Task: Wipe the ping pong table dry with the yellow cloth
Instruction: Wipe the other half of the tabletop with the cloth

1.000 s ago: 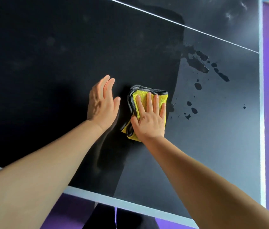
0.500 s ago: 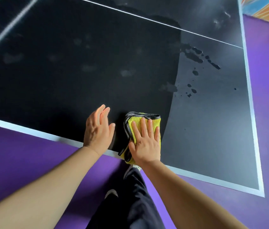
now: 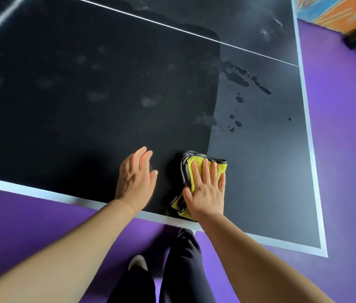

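Drawn back since a second before, the right hand (image 3: 205, 191) and the yellow cloth (image 3: 221, 167) under it sat close to the near white border (image 3: 41, 193) rather than further up the board, with the left hand (image 3: 135, 182) alongside.

The ping pong table (image 3: 85, 132) was a broad, matt, dark surface, hard and flat. A thin centre line (image 3: 172, 29) crossed it, and faint smeared patches dulled its left half. Beneath it lay a purple floor (image 3: 19, 215).

The left hand was empty, its fingers straight and together, just beside the cloth. Whether it touched the surface I could not tell. The right hand lay spread with straight fingers, pressing the cloth down so that its lower corner reached the border.

The cloth looked soft, plush and light, folded thick with a grey hem. I judged it would bunch and slide easily, so a flat palm over its middle seemed the best hold.

Smallest were the dark water drops (image 3: 238, 80), beaded well up the surface to the right and not yet wiped.
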